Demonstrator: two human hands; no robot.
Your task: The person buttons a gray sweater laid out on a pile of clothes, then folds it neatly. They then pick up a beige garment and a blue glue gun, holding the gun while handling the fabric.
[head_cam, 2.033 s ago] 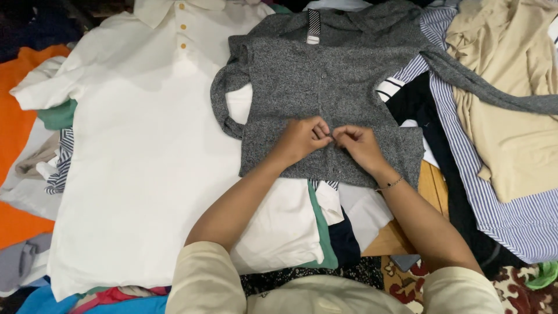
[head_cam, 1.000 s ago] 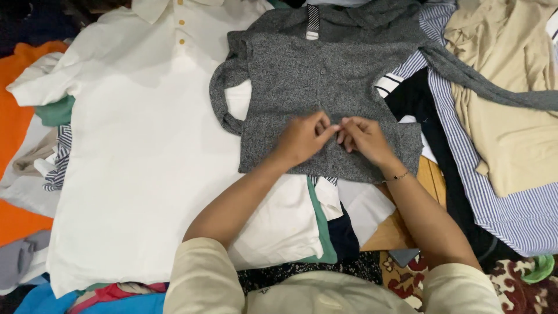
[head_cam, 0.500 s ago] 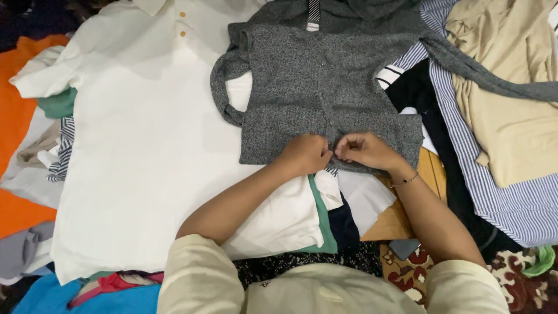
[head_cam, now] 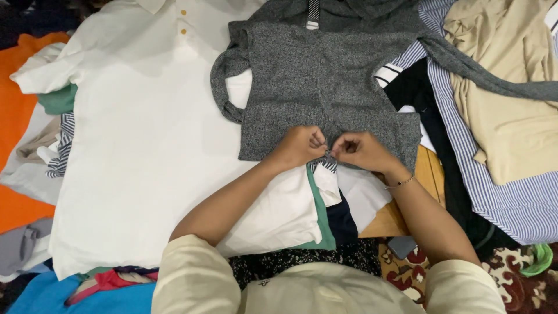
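Since two seconds ago our hands have come down the front of the grey cardigan [head_cam: 325, 81], from about its middle to its bottom hem, and they are still close together there.

Our left hand [head_cam: 302, 145] and our right hand [head_cam: 361, 151] now meet at the lower edge of the cardigan, on its centre line. The fingers [head_cam: 317, 139] of the left hand are curled and pinched together on the hem. The fingers of the right hand are pinched on the hem in the same way, just beside the left ones. Something small sits between the two hands, maybe a button, but it is too small for us to tell. A thin bracelet [head_cam: 400, 184] is on the right wrist.

The cardigan lies flat, front side up, with its neck away from us. Its one sleeve is folded into a loop over a white polo shirt [head_cam: 133, 145]; the other sleeve stretches to the right over a striped shirt [head_cam: 511, 203] and a beige garment [head_cam: 511, 104]. The polo shirt is spread wide at our left, partly under the cardigan. An orange cloth [head_cam: 17, 203] is at the far left edge. Under our right forearm we see a bit of wooden surface [head_cam: 430, 168] and a patterned carpet [head_cam: 511, 273].
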